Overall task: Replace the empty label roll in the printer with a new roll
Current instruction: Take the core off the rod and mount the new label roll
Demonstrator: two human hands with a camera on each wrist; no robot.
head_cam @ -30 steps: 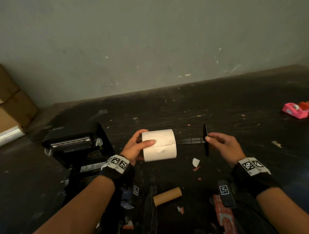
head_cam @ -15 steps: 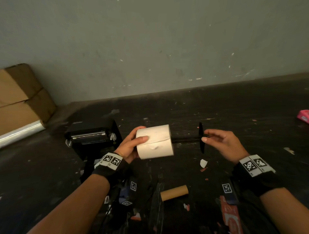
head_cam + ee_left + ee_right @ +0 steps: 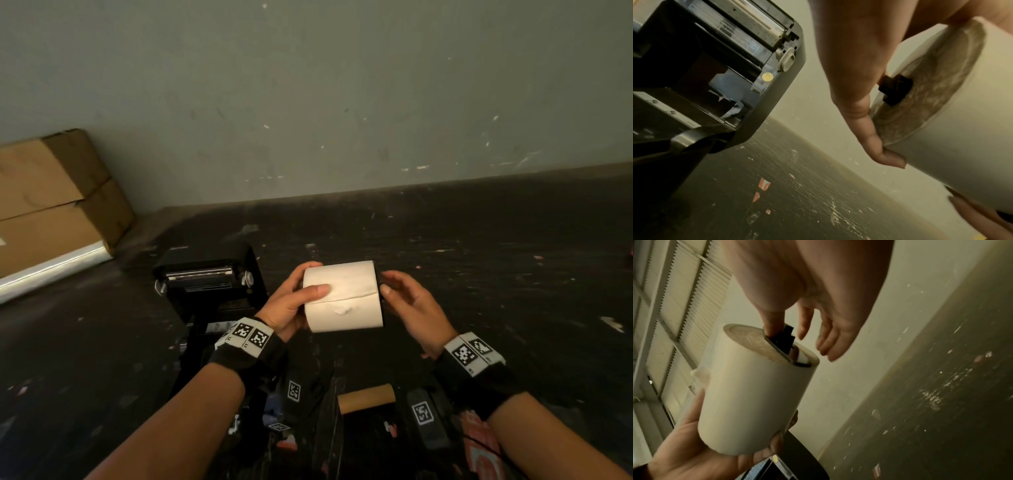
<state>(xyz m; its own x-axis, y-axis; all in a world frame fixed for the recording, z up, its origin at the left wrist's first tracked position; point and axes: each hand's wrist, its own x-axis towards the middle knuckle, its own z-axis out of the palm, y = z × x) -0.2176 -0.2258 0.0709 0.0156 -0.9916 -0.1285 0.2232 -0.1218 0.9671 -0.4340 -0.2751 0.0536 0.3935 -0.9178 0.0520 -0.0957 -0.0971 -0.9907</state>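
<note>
My left hand [image 3: 313, 279] grips the new white label roll [image 3: 342, 296] by its left end, thumb on the front. The roll is held sideways in the air, right of the open black printer [image 3: 209, 284]. A black spindle runs through the roll. Its tip [image 3: 895, 88] sticks out of the left end beside my left fingers [image 3: 869, 129]. My right hand [image 3: 388, 282] is at the roll's right end, its thumb pressing on the spindle's black flange [image 3: 783, 340] and its other fingers straight. The empty brown cardboard core [image 3: 366, 397] lies on the dark surface below the roll.
Stacked cardboard boxes [image 3: 51, 192] stand at the far left against a grey wall. Black marker-tagged strips [image 3: 423, 416] and red packaging [image 3: 479, 445] lie near my forearms. The dark surface is strewn with paper scraps.
My right hand has pushed the black spindle leftward into the roll until its flange meets the roll's right end. The left hand has kept hold of the roll.
</note>
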